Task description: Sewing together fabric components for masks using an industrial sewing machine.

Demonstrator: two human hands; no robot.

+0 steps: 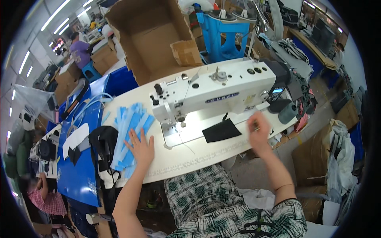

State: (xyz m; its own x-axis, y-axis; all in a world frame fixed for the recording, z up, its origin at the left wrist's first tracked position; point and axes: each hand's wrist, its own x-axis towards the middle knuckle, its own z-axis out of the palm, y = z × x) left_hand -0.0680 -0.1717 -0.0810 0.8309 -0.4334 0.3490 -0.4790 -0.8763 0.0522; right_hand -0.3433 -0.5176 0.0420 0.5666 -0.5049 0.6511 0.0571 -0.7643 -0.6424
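Observation:
My left hand (141,150) lies with fingers spread on a pile of light blue fabric strips (125,137), left of the sewing machine's needle. My right hand (258,133) is closed over the right part of the table; a small brownish, metallic-looking bit shows between its fingers, too blurred to name. Just left of that hand a black fabric piece (222,131) lies flat, a short black tab at its upper edge. Behind it stands the white sewing machine (214,93), with a loose thread hanging from its needle area (180,123) onto the table.
A dark thread cone (287,114) stands at the table's right end. Black straps and cloth (104,144) lie left of the blue strips, beside a blue board (77,174). An open cardboard box (152,43) and a blue stool (222,37) are behind the machine. Other people sit farther left.

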